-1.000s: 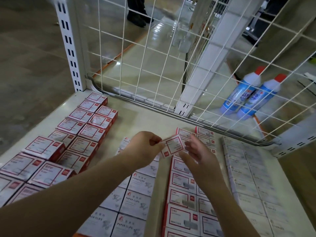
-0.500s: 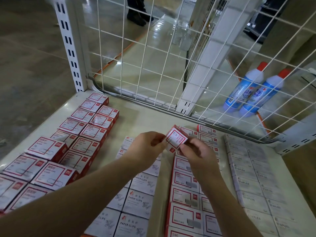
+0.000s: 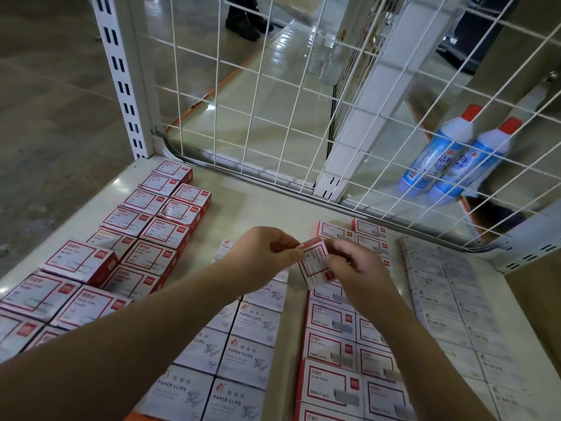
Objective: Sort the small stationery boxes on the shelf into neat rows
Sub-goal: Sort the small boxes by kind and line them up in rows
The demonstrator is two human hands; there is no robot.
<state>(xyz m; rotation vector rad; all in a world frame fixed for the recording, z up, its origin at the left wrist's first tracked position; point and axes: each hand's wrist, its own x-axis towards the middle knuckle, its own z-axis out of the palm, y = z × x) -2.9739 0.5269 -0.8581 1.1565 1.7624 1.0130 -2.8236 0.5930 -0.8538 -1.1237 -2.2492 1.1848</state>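
**Two hands hold one little red box over the shelf**

On the far left, red and white boxes lie in two rows on the white shelf. The boxes at the near end of these rows are bigger. One bigger box sits a bit crooked on top of the others.

Next come white boxes marked PAPER CLIPS. They lie flat in two rows, touching side by side.

Above them is the left hand. Its thumb and fingers are curled, and they pinch the top left corner of a small red and white box. This box is up in the air, tilted, just over the far end of the middle rows. The right hand pinches the right side of the same box with curled fingers.

Under the right hand and arm lie two rows of red-framed white boxes. They sit close together and run back toward the wire grid.

On the right are pale boxes marked STAPLES, also in two rows.

Behind the grid, on the far right, two blue bottles with red caps stand side by side, touching. Someone's dark shoes show on the floor far back.
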